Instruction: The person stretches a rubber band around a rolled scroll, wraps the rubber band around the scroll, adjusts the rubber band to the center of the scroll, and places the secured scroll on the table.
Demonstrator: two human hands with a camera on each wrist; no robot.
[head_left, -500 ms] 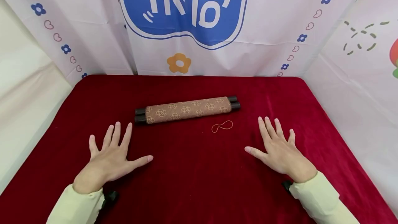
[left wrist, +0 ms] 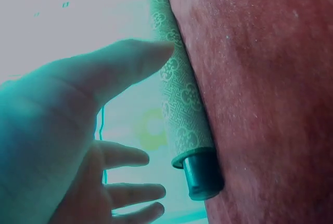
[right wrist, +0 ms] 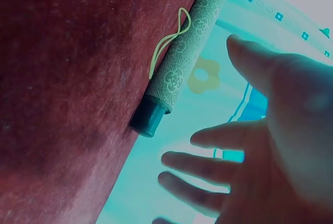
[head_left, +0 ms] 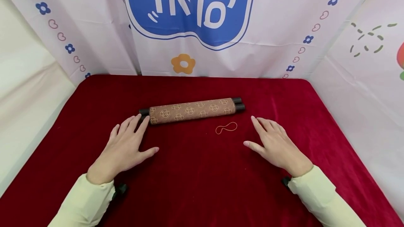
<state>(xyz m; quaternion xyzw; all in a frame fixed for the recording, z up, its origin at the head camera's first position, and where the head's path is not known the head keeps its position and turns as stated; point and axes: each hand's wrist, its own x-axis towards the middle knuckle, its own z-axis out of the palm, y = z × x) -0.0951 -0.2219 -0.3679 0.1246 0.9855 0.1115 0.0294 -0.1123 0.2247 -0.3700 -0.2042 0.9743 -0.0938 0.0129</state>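
A rolled scroll in brown patterned cloth lies slightly slanted across the red table, with black rod ends sticking out at both sides. In front of its right half is a thin, twisted rubber band. My left hand is spread at the scroll's left end, where its fingertips overlap the black ends in the head view; whether they touch cannot be told. In the left wrist view, the thumb passes before the scroll. Over the table to the right of the rubber band, my right hand holds nothing, fingers extended.
Red velvet cloth covers the table. White printed curtains with a blue emblem close off the back, and pale walls stand at both sides. Each wrist carries a small black device by the sleeve cuff.
Both hands have moved inward, the left one also forward to the scroll's left end. Their fingers are closer together than before. Scroll and rubber band lie as they did.
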